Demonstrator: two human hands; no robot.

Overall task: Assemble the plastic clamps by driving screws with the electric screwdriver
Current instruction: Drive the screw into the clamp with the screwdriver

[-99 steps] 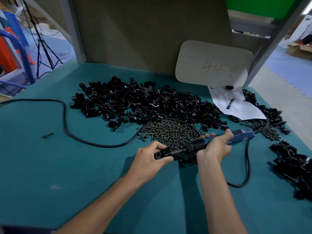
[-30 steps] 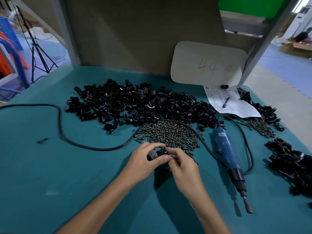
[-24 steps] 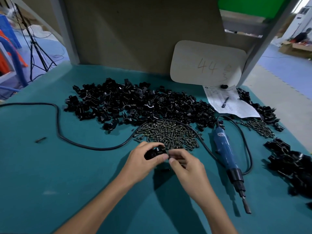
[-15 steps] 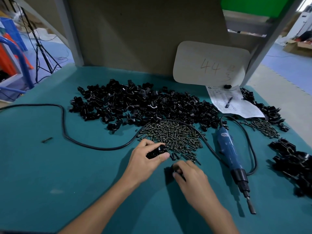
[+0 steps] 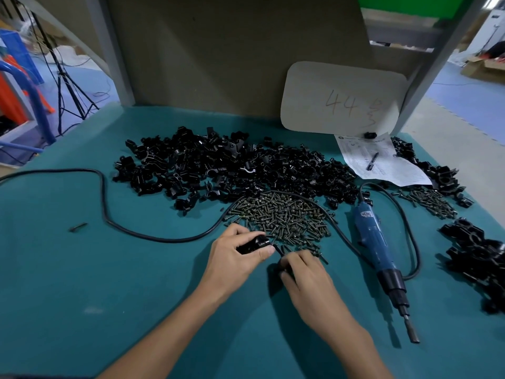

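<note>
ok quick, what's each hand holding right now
Left hand: grips a black clamp.
Right hand: curled at the screw pile; whether it holds a screw cannot be told.

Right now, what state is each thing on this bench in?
left hand: gripping a black clamp.
right hand: fingers curled beside the screw pile; any catch hidden.
electric screwdriver: lying on the table, unheld.
clamp parts: loose, heaped.
pen: lying on the paper sheet.
</note>
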